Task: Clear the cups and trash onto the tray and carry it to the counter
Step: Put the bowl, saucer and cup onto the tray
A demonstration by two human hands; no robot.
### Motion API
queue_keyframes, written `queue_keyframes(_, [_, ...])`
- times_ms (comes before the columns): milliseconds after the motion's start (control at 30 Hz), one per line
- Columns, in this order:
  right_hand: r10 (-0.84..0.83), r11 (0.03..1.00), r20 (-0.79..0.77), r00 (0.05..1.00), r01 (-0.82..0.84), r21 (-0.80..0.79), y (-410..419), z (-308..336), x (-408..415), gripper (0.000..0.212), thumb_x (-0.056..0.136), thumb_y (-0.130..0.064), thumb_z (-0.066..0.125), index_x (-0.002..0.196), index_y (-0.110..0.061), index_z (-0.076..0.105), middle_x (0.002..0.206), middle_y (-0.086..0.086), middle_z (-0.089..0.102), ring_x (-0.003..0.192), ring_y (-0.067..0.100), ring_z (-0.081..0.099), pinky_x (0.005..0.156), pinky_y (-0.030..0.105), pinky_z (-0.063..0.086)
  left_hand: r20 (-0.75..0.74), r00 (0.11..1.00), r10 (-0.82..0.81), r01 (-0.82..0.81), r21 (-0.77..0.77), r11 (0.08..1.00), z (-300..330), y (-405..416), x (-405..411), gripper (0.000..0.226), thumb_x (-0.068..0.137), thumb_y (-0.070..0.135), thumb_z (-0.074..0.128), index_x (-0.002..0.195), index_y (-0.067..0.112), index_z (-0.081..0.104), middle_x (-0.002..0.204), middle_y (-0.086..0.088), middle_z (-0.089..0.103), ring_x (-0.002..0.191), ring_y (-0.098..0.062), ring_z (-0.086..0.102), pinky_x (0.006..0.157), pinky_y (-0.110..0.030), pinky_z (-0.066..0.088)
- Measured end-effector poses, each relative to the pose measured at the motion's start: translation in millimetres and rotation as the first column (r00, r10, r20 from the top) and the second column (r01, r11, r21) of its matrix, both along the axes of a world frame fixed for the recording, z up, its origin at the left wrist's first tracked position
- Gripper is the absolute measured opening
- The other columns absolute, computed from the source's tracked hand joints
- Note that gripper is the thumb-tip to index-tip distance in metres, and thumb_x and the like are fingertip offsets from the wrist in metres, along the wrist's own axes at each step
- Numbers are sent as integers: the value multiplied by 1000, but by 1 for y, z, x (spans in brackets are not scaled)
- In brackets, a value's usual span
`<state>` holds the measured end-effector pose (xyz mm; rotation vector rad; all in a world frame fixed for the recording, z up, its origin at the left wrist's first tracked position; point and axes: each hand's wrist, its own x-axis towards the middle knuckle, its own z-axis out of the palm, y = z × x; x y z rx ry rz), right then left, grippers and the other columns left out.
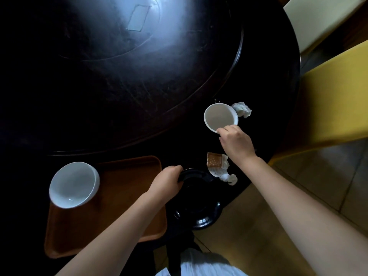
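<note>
A brown tray (pixel 127 196) lies at the near edge of the dark round table, with one white cup (pixel 73 184) standing on its left side. My right hand (pixel 236 143) pinches the near rim of a second white cup (pixel 220 116), tilted, to the right of the tray. My left hand (pixel 166 183) is closed over the top of a black chair back (pixel 196 176) beside the tray's right edge. A crumpled white tissue (pixel 243 109) lies just behind the held cup. A brown wrapper (pixel 214 160) and crumpled white paper (pixel 229 178) lie near the table's edge between my hands.
The dark table (pixel 139 86) has a raised round centre with a flat clear card (pixel 138 17) far back. A black stool (pixel 199 208) stands under my left hand. A yellow seat (pixel 330 100) is at the right, over a tiled floor (pixel 322 186).
</note>
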<state>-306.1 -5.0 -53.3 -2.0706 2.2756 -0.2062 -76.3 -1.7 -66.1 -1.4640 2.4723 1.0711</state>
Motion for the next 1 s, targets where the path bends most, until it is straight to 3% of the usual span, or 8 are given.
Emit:
queue_keyframes(67, [-34,999,80,996,36,-26,-3,-3,-3,7,71,8,64,74,1,64,71,16,63,74,34,59,47,35,50,12,998,61,-61,74,995,3,-7,3,15,82,10,54,92,11,65,88,-4,66,80,-22,63,68,-36,54])
queue_keyframes(200, [-4,995,143,990,18,-98,-2,-5,-6,4,72,4,67,76,2,65,73,16,64,76,35,61,52,37,52,-15,996,85,-80,204,976,12,-14,9,16,83,11,59,95,14,69,87,2,67,78,-10,63,63,-15,49])
queue_keyframes(300, [52,987,144,988,-29,-160,2,-3,-10,12,71,3,71,83,2,67,75,16,66,75,34,63,58,37,56,-64,988,142,-122,246,961,23,-10,17,18,83,13,61,99,13,70,86,6,65,82,-8,63,67,-16,51])
queue_keyframes(400, [54,978,167,984,-18,-210,10,2,-11,16,73,2,71,88,2,67,78,16,68,76,34,64,66,37,55,-111,941,320,-271,320,908,30,0,34,19,84,12,62,101,12,70,79,14,63,75,-2,63,60,-15,51])
queue_keyframes(533, [101,957,167,981,-50,-287,25,12,-1,14,76,0,69,90,2,67,81,15,69,79,31,65,72,34,55,-212,752,624,-471,489,734,33,17,63,23,84,5,61,80,27,69,71,8,72,70,-5,70,56,-17,53])
queue_keyframes(667, [174,910,149,973,-100,-403,40,25,25,7,80,-5,65,87,-2,67,79,11,68,78,27,64,75,31,53,-253,484,838,-584,620,524,32,35,84,19,85,2,60,84,19,69,69,7,75,73,-9,71,56,-16,53])
queue_keyframes(800, [328,853,132,935,-233,-468,56,36,67,6,83,-8,62,86,-7,67,79,6,68,79,24,63,75,30,51,-266,317,910,-638,651,412,27,47,102,17,85,3,59,82,18,67,67,6,75,69,-10,71,57,-17,56])
queue_keyframes(1000, [583,770,118,804,-501,-395,71,18,121,10,87,-2,57,91,-5,66,82,7,67,84,23,63,67,33,55,-250,152,956,-685,671,284,12,51,121,14,84,1,60,85,13,67,65,0,74,63,-9,70,53,-17,54])
